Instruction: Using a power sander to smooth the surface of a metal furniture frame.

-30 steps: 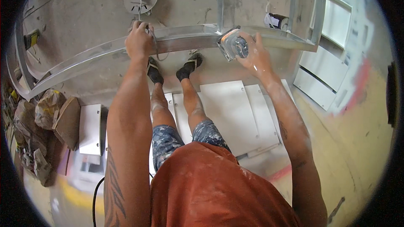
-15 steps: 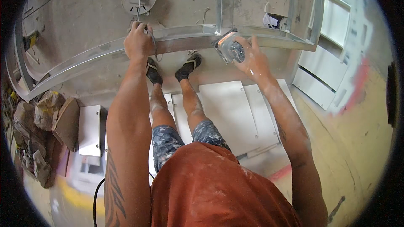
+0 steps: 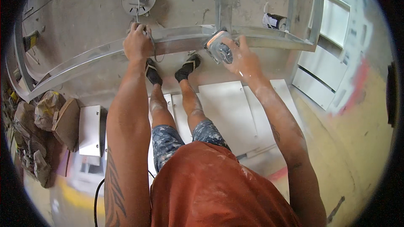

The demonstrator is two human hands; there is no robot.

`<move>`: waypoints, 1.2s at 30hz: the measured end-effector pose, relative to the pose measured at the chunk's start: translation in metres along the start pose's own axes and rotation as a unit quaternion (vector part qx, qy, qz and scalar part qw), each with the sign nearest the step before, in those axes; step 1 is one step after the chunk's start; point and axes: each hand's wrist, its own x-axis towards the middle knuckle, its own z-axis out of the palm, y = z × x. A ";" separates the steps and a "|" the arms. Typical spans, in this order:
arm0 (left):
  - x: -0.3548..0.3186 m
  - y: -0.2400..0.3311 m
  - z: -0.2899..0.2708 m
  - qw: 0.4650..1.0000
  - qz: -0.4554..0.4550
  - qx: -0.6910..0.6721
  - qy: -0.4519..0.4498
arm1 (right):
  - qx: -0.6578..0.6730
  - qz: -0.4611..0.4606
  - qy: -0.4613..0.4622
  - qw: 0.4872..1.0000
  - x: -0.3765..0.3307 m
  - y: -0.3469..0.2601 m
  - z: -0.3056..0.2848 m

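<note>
Both your hands work along a curved metal track held up before you.

Your left hand [image 3: 136, 42] clenches the metal track [image 3: 97, 56], fingers wrapped over its far edge; your right hand [image 3: 242, 59] grasps a small round power tool [image 3: 219, 49] pressed against the track's right stretch (near an upright stud [image 3: 223, 0]). White panels [image 3: 229, 109] lie on the floor below.

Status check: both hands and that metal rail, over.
Left hand gripping the metal rail. Right hand holding a grinder against it. Cable draped near left hand.
</note>
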 end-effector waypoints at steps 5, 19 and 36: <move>-0.002 -0.002 -0.005 1.000 -0.004 -0.011 0.013 | 0.009 0.003 -0.016 1.000 -0.004 0.010 0.004; -0.001 -0.007 0.001 1.000 0.001 -0.011 0.013 | 0.020 0.020 -0.031 0.999 -0.010 0.003 0.003; -0.001 -0.016 0.003 1.000 0.000 -0.008 0.004 | 0.069 0.088 0.013 0.994 -0.016 0.030 0.006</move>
